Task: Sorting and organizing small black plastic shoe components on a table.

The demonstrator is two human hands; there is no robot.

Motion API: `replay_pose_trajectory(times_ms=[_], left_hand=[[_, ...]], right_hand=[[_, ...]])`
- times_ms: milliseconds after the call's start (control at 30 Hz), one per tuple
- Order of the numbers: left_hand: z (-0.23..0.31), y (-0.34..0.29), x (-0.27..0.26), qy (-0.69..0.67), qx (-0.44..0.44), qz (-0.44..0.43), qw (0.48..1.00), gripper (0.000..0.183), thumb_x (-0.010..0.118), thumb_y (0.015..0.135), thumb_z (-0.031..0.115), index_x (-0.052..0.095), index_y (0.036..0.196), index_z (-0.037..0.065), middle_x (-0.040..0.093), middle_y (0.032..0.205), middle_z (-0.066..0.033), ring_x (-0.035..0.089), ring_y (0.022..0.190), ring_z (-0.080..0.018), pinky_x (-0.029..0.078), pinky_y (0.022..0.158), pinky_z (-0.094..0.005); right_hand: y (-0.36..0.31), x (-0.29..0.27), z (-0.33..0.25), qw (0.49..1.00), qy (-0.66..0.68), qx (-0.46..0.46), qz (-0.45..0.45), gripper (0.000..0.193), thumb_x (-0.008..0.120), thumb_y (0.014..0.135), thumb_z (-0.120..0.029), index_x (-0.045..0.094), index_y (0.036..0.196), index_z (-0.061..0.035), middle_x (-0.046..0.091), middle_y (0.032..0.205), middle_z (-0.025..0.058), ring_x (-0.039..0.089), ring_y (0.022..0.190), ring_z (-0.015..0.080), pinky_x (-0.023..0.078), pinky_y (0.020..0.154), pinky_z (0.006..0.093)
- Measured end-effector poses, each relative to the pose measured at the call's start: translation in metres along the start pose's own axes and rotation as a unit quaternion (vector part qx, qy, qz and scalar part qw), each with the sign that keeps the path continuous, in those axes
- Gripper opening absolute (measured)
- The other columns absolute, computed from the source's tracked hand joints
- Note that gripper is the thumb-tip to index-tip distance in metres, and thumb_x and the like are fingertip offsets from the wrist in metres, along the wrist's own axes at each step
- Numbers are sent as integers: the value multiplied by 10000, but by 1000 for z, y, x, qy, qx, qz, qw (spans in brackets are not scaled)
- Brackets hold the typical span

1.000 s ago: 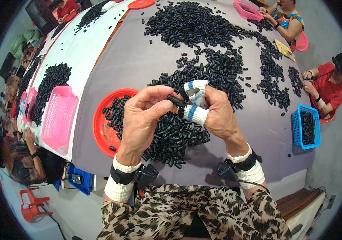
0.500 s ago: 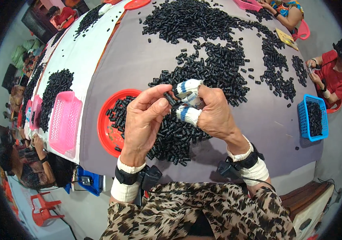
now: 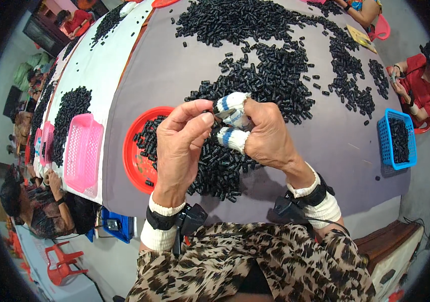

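Observation:
My left hand [image 3: 181,141] is closed in a pinch on a small black cylindrical piece [image 3: 208,112], mostly hidden by the fingertips. Facing it, my right hand [image 3: 271,132] grips a small knife, whose short grey blade [image 3: 226,114] points at the piece. White finger covers with blue stripes [image 3: 233,138] wrap my right thumb and index finger; the knife's handle is hidden inside that hand. Beneath both hands lies a heap of similar black pieces [image 3: 220,173]. A round red tray [image 3: 129,166] holding more of them stands beside my left hand.
Larger heaps of black pieces [image 3: 235,22] cover the far part of the grey-covered table [image 3: 320,186]. A pink basket [image 3: 82,151] stands at left, a blue basket [image 3: 398,137] with black pieces at right. Co-workers sit around, including a person in red [image 3: 423,85] at right.
The black piece, visible between my left fingers before, is now mostly covered by them. Both hands stay close together. The whole view has shifted slightly.

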State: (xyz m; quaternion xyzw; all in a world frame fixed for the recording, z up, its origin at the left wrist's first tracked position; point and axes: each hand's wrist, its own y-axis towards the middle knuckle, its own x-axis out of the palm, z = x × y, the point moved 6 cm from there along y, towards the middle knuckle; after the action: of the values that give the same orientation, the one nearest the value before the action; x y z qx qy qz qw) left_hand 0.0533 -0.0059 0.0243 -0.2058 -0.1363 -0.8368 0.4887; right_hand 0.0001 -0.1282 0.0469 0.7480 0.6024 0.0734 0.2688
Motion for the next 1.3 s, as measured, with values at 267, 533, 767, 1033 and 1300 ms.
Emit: replay_pose_trajectory(times_ms=[267, 533, 767, 1033, 1300], left_hand=[[-5, -2, 3, -30, -47, 18, 998, 214, 604, 805, 23, 587, 1013, -26, 603, 877, -36, 534, 718, -42, 423, 614, -150], [-3, -1, 3, -65, -34, -58, 996, 313, 588, 820, 27, 525, 1120, -36, 605, 938, -80, 575, 835, -97, 468, 724, -197], [-7, -1, -2, -88, -26, -56, 994, 323, 566, 831, 28, 505, 1140, -40, 607, 959, -107, 587, 900, -168, 476, 812, -262], [-7, -1, 0, -187, -42, -123, 974, 300, 572, 838, 70, 519, 1121, -12, 609, 962, -111, 593, 912, -224, 462, 860, -345], [-8, 0, 0, -184, -55, -136, 972, 297, 571, 838, 72, 519, 1117, -16, 610, 969, -132, 602, 906, -229, 488, 820, -340]], right_hand=[[-1, -2, 3, 1000, 17, -18, 8, 230, 630, 690, -53, 573, 906, 4, 581, 611, 100, 558, 513, 154, 448, 493, 276], [1, -7, 6, 1000, -14, 1, 23, 210, 651, 695, -71, 549, 857, 15, 587, 623, 118, 573, 528, 164, 452, 495, 286], [5, -1, 5, 1000, 5, 4, -1, 225, 676, 713, -114, 536, 833, 15, 585, 627, 112, 565, 531, 152, 445, 497, 289], [10, 5, 12, 989, 65, 94, -94, 339, 734, 682, -211, 522, 814, 17, 598, 687, 131, 572, 606, 160, 446, 556, 313], [18, 7, 15, 979, -9, 104, -173, 358, 769, 663, -262, 562, 831, -24, 525, 666, -7, 477, 609, 74, 407, 557, 241]])
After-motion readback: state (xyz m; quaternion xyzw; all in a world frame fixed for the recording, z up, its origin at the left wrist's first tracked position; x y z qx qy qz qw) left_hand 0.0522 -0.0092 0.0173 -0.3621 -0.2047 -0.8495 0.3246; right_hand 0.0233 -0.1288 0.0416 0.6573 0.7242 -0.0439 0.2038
